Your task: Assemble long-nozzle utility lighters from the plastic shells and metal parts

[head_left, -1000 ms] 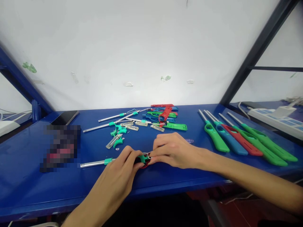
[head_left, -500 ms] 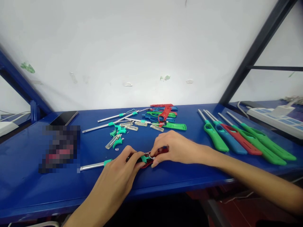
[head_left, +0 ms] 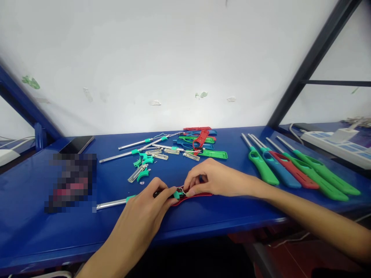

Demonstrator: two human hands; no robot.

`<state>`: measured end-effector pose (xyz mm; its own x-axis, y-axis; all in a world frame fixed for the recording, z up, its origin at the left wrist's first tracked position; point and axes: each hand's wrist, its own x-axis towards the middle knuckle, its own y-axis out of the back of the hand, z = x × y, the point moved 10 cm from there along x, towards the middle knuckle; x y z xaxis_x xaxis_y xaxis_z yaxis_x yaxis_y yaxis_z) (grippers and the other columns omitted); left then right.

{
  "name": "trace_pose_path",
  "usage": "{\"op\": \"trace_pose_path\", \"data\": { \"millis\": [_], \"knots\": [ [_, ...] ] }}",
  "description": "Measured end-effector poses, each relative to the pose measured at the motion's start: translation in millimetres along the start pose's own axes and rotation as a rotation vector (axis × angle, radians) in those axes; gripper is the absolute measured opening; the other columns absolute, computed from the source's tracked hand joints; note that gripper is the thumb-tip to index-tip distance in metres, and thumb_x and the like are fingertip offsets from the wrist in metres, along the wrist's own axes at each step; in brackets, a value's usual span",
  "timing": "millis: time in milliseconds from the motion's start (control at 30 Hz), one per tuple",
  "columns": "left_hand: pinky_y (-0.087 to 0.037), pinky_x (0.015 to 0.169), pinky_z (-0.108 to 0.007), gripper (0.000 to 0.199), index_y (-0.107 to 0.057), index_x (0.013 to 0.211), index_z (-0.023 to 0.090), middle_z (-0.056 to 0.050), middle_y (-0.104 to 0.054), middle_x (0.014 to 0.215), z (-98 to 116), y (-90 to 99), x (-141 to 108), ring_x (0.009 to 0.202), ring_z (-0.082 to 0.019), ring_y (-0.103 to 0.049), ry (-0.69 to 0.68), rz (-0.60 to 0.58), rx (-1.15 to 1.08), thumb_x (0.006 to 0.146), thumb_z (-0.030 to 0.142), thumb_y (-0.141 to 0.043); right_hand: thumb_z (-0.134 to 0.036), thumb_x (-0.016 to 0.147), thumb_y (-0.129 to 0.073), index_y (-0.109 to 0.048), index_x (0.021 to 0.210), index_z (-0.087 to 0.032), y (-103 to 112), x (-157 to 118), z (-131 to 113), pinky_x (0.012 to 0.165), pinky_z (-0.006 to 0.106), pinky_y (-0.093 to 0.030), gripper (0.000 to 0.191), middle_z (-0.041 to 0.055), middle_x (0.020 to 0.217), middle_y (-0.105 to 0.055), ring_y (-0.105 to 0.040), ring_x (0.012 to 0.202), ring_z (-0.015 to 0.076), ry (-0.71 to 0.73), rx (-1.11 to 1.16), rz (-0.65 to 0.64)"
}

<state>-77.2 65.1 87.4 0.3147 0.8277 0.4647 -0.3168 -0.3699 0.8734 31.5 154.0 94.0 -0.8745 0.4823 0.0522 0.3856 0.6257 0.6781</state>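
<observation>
A gas lighter lies open at the front of the blue table, its red handle half under my hands and its metal tube pointing left. Over its middle, my left hand is closed, thumb and fingers pressing around the green trigger. From the right, my right hand pinches at a thin white wire beside the trigger. My fingers cover much of the inner parts.
Loose metal tubes, green triggers and clear fuel tanks lie behind my hands, near coloured handle halves. Several whole lighters rest at right. A phone and a blurred-out item are at left.
My right hand has shifted slightly, its fingertips still at the wire, and more of the red handle's edge shows below it. My left hand keeps its hold.
</observation>
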Motion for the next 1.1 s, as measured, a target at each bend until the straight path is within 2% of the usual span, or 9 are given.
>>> {"op": "trace_pose_path", "data": {
  "millis": [233,333,433,500,600,800,933,1100],
  "knots": [
    [-0.055,0.064,-0.020,0.040,-0.067,0.125,0.027,-0.002,-0.064,0.105,2,-2.7,-6,0.068,-0.009,-0.068,-0.084,0.006,0.053,0.110,0.014,-0.032,-0.030,0.090,-0.086,-0.084,0.095,-0.020,3,0,1,0.059,0.022,-0.045,0.011,-0.0005,0.081,-0.073,-0.063,0.068,0.0127,0.012,-0.063,0.022],
    [-0.051,0.060,-0.020,0.042,-0.064,0.126,0.026,-0.001,-0.064,0.103,5,-1.2,-5,0.065,-0.009,-0.065,-0.127,0.008,0.111,0.108,0.009,-0.030,-0.038,0.084,-0.091,-0.081,0.104,-0.021,7,-1,-2,0.065,0.022,-0.046,0.028,-0.0002,0.088,-0.069,-0.062,0.076,0.0143,0.030,-0.169,0.032],
    [-0.047,0.056,-0.022,0.042,-0.063,0.125,0.024,-0.001,-0.063,0.098,10,-0.9,-4,0.063,-0.011,-0.062,-0.205,0.016,0.182,0.110,0.010,-0.025,-0.046,0.076,-0.096,-0.078,0.108,-0.021,6,-2,1,0.063,0.023,-0.045,0.045,-0.0009,0.088,-0.068,-0.061,0.076,0.0151,-0.005,-0.213,-0.014],
    [-0.048,0.059,-0.024,0.044,-0.063,0.119,0.021,-0.001,-0.062,0.094,16,-1.2,-3,0.065,-0.013,-0.061,-0.274,0.034,0.226,0.111,0.012,-0.021,-0.045,0.078,-0.095,-0.078,0.103,-0.020,5,-2,3,0.061,0.023,-0.044,0.039,-0.0014,0.086,-0.067,-0.061,0.073,0.0145,-0.011,-0.221,-0.026],
    [-0.049,0.065,-0.028,0.045,-0.065,0.111,0.016,-0.002,-0.061,0.088,25,0.5,-1,0.069,-0.016,-0.060,-0.369,0.081,0.288,0.111,0.010,-0.020,-0.039,0.085,-0.091,-0.078,0.097,-0.019,3,-1,0,0.068,0.024,-0.044,0.027,-0.0001,0.088,-0.067,-0.062,0.077,0.0144,0.045,-0.268,-0.003],
    [-0.043,0.058,-0.032,0.038,-0.070,0.099,0.012,-0.001,-0.057,0.075,44,11.2,10,0.061,-0.018,-0.054,-0.514,0.112,0.349,0.108,0.004,-0.034,-0.038,0.087,-0.090,-0.079,0.093,-0.018,1,-1,2,0.069,0.025,-0.043,0.024,0.0002,0.087,-0.066,-0.062,0.077,0.0148,0.067,-0.264,0.021],
    [-0.041,0.056,-0.032,0.042,-0.071,0.095,0.014,0.000,-0.057,0.073,45,11.7,15,0.060,-0.018,-0.053,-0.505,0.113,0.335,0.108,0.003,-0.033,-0.040,0.087,-0.090,-0.079,0.093,-0.019,2,-1,3,0.068,0.025,-0.043,0.025,-0.0003,0.085,-0.066,-0.062,0.077,0.0149,0.093,-0.268,0.016],
    [-0.045,0.059,-0.025,0.047,-0.069,0.107,0.018,0.000,-0.061,0.084,24,5.4,9,0.063,-0.013,-0.057,-0.392,0.110,0.239,0.113,0.013,-0.023,-0.038,0.088,-0.089,-0.077,0.095,-0.017,4,-2,0,0.070,0.025,-0.044,0.025,0.0009,0.089,-0.067,-0.063,0.078,0.0151,0.096,-0.275,0.058]
  ]
}}
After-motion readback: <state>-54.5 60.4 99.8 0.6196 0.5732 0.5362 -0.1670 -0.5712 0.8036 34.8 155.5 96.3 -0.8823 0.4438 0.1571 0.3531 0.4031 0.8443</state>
